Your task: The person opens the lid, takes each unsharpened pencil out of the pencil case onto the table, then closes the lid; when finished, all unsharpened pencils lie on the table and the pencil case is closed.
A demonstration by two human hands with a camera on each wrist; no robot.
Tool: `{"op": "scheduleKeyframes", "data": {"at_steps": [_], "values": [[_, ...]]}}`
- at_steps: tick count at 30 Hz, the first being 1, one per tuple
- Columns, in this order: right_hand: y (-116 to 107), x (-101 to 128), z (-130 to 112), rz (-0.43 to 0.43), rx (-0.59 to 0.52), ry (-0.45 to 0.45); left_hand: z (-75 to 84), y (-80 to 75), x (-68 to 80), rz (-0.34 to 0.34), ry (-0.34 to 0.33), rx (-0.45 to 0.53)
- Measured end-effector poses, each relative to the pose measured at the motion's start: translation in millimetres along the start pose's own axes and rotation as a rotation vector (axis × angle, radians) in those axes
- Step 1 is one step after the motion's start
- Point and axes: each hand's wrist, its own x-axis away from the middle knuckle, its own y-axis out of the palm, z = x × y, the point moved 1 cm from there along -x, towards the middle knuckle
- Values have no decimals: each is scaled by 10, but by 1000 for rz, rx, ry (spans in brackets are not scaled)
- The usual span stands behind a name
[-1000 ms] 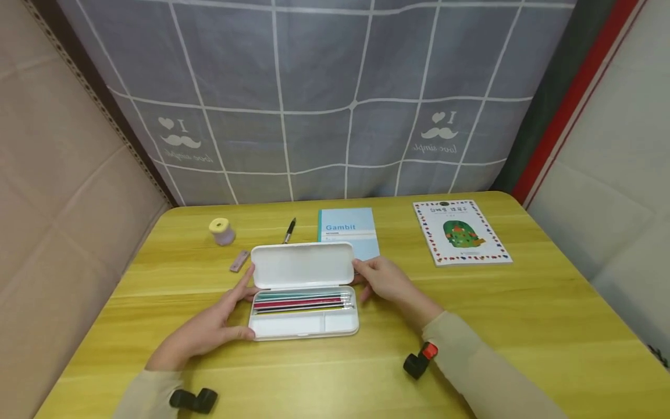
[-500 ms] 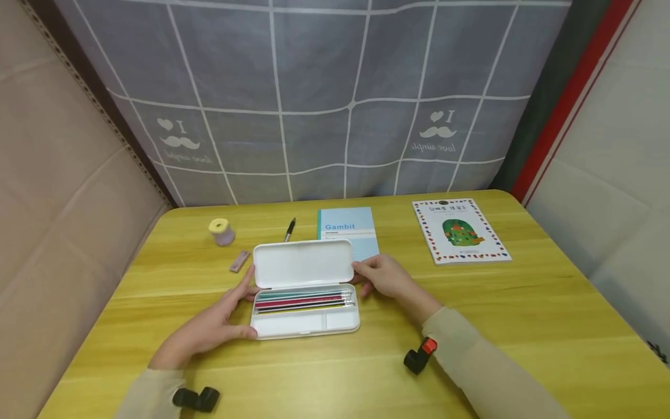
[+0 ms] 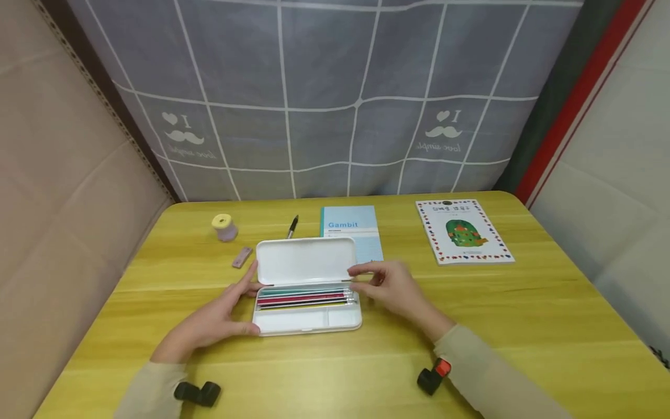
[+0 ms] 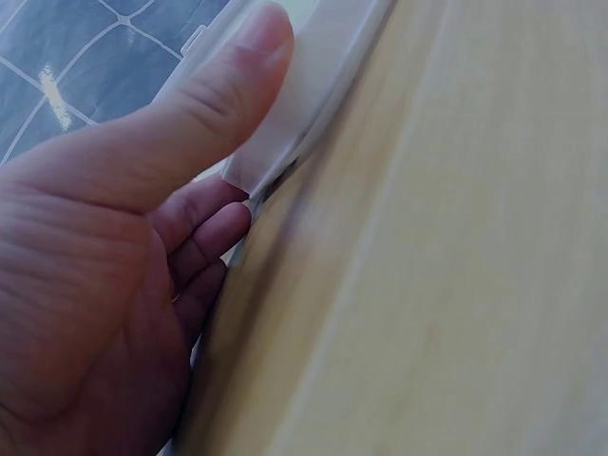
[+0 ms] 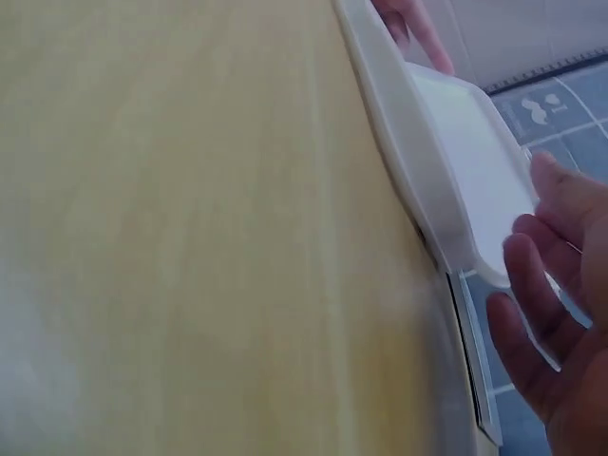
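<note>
Up close, my wrist views are blurry. My left hand [image 3: 209, 326] holds the left end of the open pencil case [image 3: 306, 294], mid-worktop. My right hand [image 3: 395, 288] hovers loose-fingered beside its lid. Behind it lie a notebook [image 3: 352, 228] and pen [image 3: 291, 226]; the near edge has room.

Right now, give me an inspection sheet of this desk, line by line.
Surface: yellow wooden table, bare at right.
Job's things: white pencil case open, lid up; coloured pencils in its rear tray.
Clutter: Gambit notebook, picture book, pen, tape roll, small eraser.
Grips: left hand holds the case's left end; right hand at the lid's right edge, contact unclear.
Cables: nothing seen.
Surroundings: grey checked cloth behind.
</note>
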Motion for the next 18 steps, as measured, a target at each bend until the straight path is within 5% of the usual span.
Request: {"op": "scheduleKeyframes", "data": {"at_steps": [5,18], "values": [[77,-12,-53,-192,100,24,22,5,-15,-8,-2,9],[175,-63,-91,-194,256,27,19,7,-17,-5,-1,18]]}}
